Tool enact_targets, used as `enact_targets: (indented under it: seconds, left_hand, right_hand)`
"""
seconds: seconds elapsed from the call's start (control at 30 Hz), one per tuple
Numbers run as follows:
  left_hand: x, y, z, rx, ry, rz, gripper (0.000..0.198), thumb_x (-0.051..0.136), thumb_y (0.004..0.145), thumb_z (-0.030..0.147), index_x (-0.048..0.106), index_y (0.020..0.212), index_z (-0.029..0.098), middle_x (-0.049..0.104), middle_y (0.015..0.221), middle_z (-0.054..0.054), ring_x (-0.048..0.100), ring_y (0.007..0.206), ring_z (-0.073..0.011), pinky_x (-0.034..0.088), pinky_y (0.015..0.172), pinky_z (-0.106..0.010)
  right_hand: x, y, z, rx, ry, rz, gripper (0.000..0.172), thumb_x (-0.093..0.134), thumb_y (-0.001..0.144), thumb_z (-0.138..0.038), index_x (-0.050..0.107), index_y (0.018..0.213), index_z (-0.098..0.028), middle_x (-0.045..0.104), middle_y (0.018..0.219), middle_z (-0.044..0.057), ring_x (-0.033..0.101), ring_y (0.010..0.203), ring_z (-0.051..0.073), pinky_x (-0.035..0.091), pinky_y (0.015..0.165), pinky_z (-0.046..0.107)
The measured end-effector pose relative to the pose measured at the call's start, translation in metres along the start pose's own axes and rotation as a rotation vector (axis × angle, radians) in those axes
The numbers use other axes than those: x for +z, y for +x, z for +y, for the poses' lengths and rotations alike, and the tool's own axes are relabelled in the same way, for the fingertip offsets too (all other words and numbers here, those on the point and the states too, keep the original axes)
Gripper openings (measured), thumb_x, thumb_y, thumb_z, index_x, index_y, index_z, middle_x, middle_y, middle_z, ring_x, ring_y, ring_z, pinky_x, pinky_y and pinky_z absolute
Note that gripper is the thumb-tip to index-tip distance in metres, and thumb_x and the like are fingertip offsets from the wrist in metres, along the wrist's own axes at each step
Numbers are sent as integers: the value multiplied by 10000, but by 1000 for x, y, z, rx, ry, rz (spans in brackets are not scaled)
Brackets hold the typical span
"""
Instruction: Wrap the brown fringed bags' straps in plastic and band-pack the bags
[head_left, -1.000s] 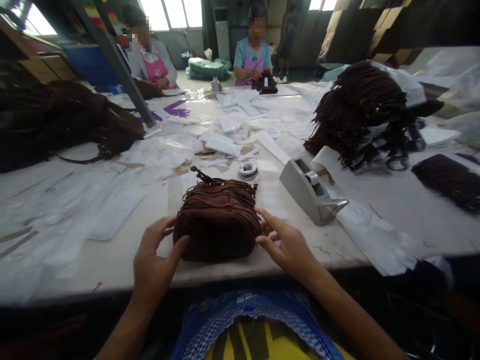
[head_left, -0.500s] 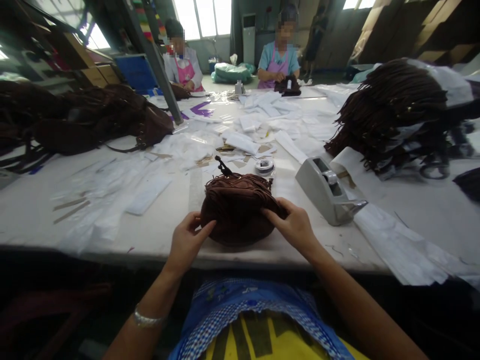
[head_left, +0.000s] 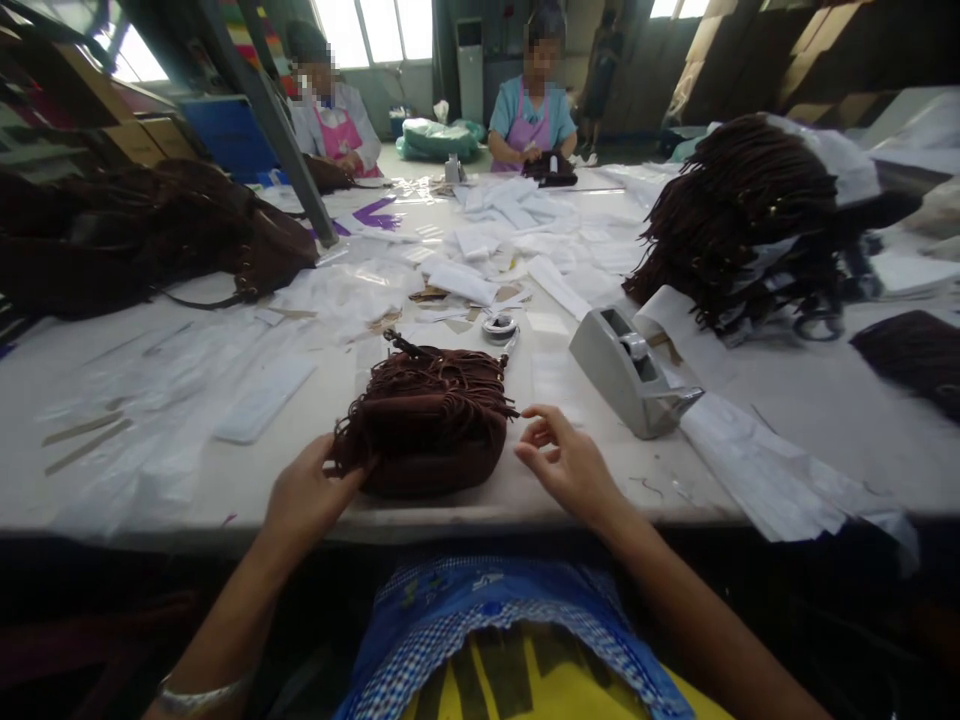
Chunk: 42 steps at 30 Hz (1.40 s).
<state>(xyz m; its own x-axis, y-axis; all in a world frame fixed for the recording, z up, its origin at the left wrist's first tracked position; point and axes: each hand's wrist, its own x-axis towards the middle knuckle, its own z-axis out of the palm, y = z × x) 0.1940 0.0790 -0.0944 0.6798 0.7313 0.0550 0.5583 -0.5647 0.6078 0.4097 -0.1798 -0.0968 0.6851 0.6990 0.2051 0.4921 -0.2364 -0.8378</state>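
A dark brown fringed bag (head_left: 435, 440) rests on the table's near edge in front of me, its thin strips lying over the top. My left hand (head_left: 315, 490) grips the bag's left side, thumb on the front and fingers partly hidden behind the fringe. Just off the bag's right side is my right hand (head_left: 562, 460), fingers apart and slightly curled, holding nothing. A dark strap end with a clasp (head_left: 409, 345) sticks up at the back of the bag. Behind it lies a roll of tape (head_left: 499, 326).
A grey tape dispenser (head_left: 634, 375) stands to the right, beside white paper sheets (head_left: 772, 470). Piles of brown fringed bags (head_left: 750, 210) and brown bags (head_left: 150, 240) flank the table. Plastic and paper scraps cover its middle. Two co-workers sit across, near a slanted metal post (head_left: 289, 130).
My right hand has let go of the bag and drawn off to its right. My left hand still holds the left side, and more fringe now hangs over the bag's front.
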Motion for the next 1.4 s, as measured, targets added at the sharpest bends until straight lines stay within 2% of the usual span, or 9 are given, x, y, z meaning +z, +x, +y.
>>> enact_targets:
  seconds: [0.13,0.37,0.6,0.7,0.87,1.03,1.23,1.33,1.4]
  left_hand:
    - [4,-5,14,75,-12,103,554,676,748,519,590,1199,208,671,1121,-73,679,897,-237,586,749,-340]
    - [7,-5,20,64,-221,-80,560,746,695,426,601,1182,191,714,1070,-56,677,922,-248,579,722,-306]
    - [35,8,25,132,-263,-18,288,677,763,347,639,999,187,709,919,-21,656,858,-202,511,779,-288]
    - [50,5,20,58,-268,-42,317,670,783,420,639,996,186,708,953,-38,652,902,-219,504,797,-308]
    - [52,-17,24,-145,-305,133,513,706,757,528,570,1119,191,691,1047,-76,667,937,-250,537,747,-325]
    - [50,-28,39,-317,-331,-66,670,728,730,564,496,1245,202,701,1012,-88,660,560,-204,540,518,-342]
    - [75,-17,46,-171,-442,104,602,760,724,499,566,1205,195,691,1121,-93,668,1018,-271,548,859,-389]
    - [80,-15,43,-220,-416,33,599,722,750,528,540,1207,186,716,939,-67,683,676,-217,553,635,-342]
    - [74,-18,40,-243,-308,-33,622,705,759,547,508,1228,189,704,829,-36,612,495,-184,499,509,-314]
  right_hand:
    - [29,9,-16,-73,-131,-87,612,665,843,-496,474,1358,-227,701,1008,77,678,753,208,550,738,350]
    - [34,23,-16,-106,9,-19,485,655,837,-287,510,1298,-245,669,1181,67,659,1001,228,533,857,342]
    - [27,34,14,-11,0,16,378,577,846,-242,554,1223,-223,690,1031,43,643,735,164,528,721,300]
    - [30,26,24,110,84,-20,496,614,864,-353,483,1323,-220,691,941,25,628,641,148,530,679,304]
    - [31,8,14,206,160,-31,890,693,819,-466,204,1536,-271,692,1140,91,696,981,257,552,867,420]
    - [38,6,3,195,46,-40,911,701,801,-473,215,1543,-262,571,1380,123,574,1239,336,485,1015,522]
    - [60,15,16,180,264,52,723,627,848,-367,310,1486,-244,587,1350,108,648,1097,270,567,920,472]
    - [60,16,19,138,205,66,744,650,802,-281,336,1474,-212,559,1392,104,572,1232,277,485,1044,474]
    - [56,16,17,150,164,5,779,637,795,-253,300,1497,-220,560,1394,104,621,1166,281,512,1008,471]
